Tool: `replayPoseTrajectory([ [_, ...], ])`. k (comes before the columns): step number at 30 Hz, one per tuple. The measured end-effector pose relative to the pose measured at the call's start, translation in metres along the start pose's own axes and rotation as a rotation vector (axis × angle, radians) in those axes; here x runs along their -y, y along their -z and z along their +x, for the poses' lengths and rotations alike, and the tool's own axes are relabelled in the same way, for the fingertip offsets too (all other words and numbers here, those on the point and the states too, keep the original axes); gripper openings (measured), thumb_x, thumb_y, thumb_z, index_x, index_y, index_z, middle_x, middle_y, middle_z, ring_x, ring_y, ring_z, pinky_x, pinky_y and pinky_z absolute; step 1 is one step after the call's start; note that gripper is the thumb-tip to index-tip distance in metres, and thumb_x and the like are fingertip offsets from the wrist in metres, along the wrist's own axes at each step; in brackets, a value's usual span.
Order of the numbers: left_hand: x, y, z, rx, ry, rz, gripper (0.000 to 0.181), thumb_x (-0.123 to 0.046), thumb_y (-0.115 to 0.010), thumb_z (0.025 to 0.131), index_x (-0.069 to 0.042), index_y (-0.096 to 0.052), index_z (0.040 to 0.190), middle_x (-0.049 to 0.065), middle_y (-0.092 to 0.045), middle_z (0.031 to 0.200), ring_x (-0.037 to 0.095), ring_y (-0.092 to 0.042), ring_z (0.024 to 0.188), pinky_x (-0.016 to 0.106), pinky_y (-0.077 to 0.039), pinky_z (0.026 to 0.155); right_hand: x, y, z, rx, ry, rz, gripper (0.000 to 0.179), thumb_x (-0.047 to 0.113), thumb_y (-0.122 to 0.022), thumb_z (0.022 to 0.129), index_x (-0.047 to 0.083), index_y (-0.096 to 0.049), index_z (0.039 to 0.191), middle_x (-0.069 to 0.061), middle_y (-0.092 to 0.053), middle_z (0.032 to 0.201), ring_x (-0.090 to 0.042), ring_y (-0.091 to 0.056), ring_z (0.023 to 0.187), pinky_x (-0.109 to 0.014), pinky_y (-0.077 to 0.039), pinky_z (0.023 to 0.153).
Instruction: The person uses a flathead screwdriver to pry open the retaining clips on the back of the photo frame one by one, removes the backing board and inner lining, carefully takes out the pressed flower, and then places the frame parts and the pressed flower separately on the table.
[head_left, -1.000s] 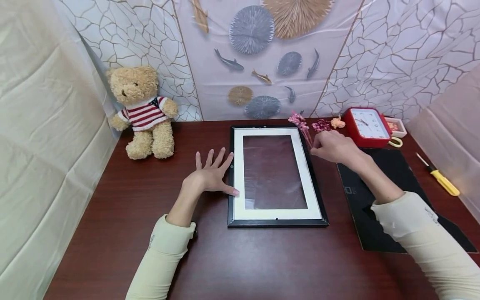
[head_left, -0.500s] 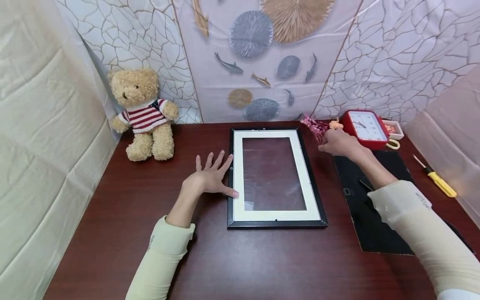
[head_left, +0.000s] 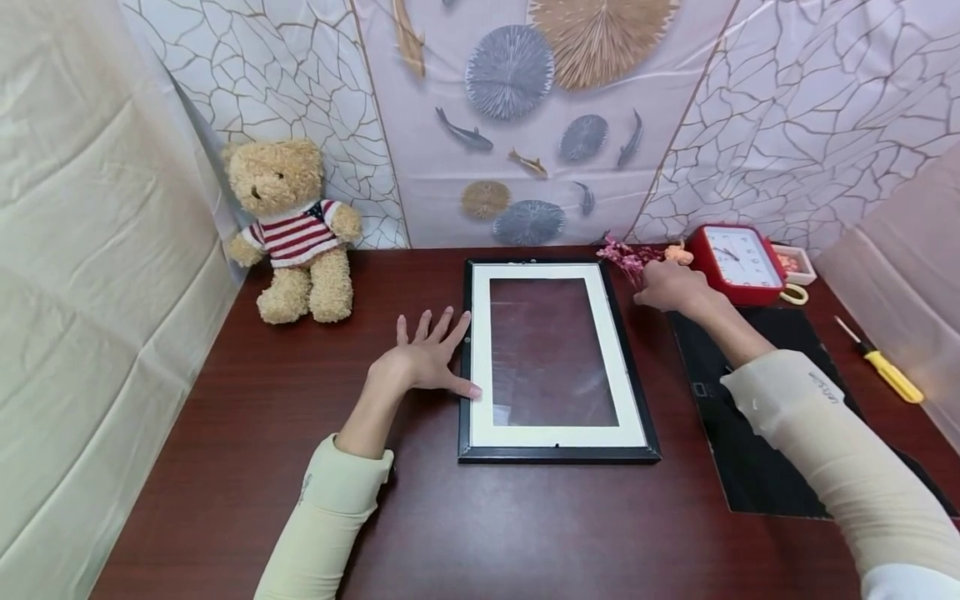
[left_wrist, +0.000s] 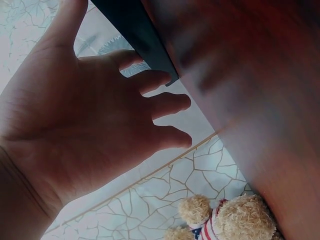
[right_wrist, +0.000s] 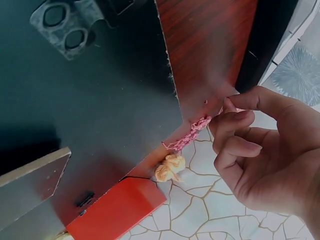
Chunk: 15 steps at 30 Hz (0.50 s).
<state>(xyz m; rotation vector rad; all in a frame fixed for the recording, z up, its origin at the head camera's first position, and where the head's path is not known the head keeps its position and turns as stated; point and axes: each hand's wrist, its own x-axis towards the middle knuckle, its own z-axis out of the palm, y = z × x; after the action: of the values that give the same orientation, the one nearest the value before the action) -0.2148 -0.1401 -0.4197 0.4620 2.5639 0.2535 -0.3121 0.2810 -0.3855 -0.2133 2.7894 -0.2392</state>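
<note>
A black picture frame (head_left: 652,433) with a white mat (head_left: 555,436) and a clear middle lies flat on the table. My left hand (head_left: 423,362) spreads its fingers at the frame's left side, the thumb tip on the mat's edge and the index fingertip at the frame's outer edge. My right hand (head_left: 671,287) is beyond the frame's upper right side. Its thumb and index finger pinch pink dried flowers (head_left: 617,250), whose stems the hand mostly hides. In the right wrist view, pink sprigs (right_wrist: 192,132) lie near the fingertips, beside a peach-coloured flower (right_wrist: 171,167).
A red square clock (head_left: 738,258) stands at the back right, by a small white box (head_left: 798,265). Below it lies a black backing board (head_left: 750,467), partly under my right arm. A yellow-handled screwdriver (head_left: 892,375) lies far right. A teddy bear (head_left: 296,229) sits back left.
My right hand has moved right and slightly back with the pink flowers, from the frame's edge to the other flowers near the clock. My left hand stays at the frame.
</note>
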Motion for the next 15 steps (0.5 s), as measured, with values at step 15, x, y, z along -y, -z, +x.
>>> replayPoseTrajectory([
  [15, 0.003, -0.001, 0.009, 0.045, 0.008, -0.064, 0.135, -0.074, -0.078, 0.09, -0.029, 0.015, 0.176, 0.007, 0.014, 0.185, 0.041, 0.013, 0.17, 0.067, 0.01, 0.134, 0.014, 0.005, -0.025, -0.065, 0.121, 0.168, 0.04, 0.038, -0.067, 0.109, 0.003, -0.072, 0.089, -0.011, -0.068, 0.076, -0.024, -0.062, 0.069, -0.04, -0.047, 0.065],
])
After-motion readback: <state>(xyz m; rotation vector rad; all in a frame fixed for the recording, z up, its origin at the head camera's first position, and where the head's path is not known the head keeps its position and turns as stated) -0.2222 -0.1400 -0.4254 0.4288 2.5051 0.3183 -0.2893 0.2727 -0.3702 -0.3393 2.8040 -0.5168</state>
